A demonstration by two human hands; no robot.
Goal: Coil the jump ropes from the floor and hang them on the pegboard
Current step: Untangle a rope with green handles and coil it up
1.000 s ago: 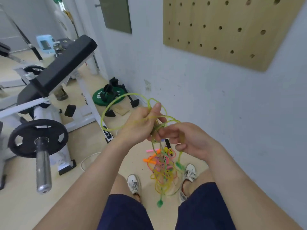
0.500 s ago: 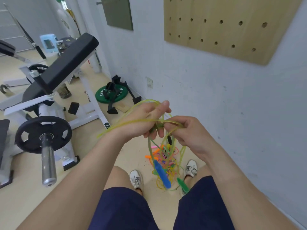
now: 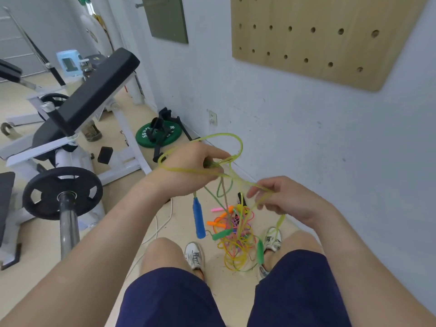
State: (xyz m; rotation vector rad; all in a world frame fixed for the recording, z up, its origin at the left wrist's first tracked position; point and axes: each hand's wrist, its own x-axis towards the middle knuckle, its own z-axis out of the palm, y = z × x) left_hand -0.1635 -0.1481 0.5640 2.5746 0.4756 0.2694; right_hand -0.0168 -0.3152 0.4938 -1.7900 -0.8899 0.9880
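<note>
My left hand point(image 3: 188, 168) grips loops of a yellow-green jump rope point(image 3: 233, 142) in front of me, one loop running round the wrist. A strand of the same rope runs to my right hand point(image 3: 287, 199), which pinches it lower and to the right. A blue handle point(image 3: 198, 218) and green handles point(image 3: 260, 251) dangle below the hands. A tangle of yellow, orange and pink ropes point(image 3: 236, 241) lies on the floor between my shoes. The wooden pegboard point(image 3: 330, 36) hangs on the wall at upper right; no pegs show.
A weight bench point(image 3: 94, 90) and a barbell with a black plate point(image 3: 62, 192) stand to the left. A green weight plate point(image 3: 158, 135) lies by the wall. A white cable point(image 3: 162, 223) runs over the floor. The wall is close on the right.
My hands have moved apart, the right one down and to the right, drawing a strand out. The blue handle has swung out from under my left hand. The camera has tipped up a little.
</note>
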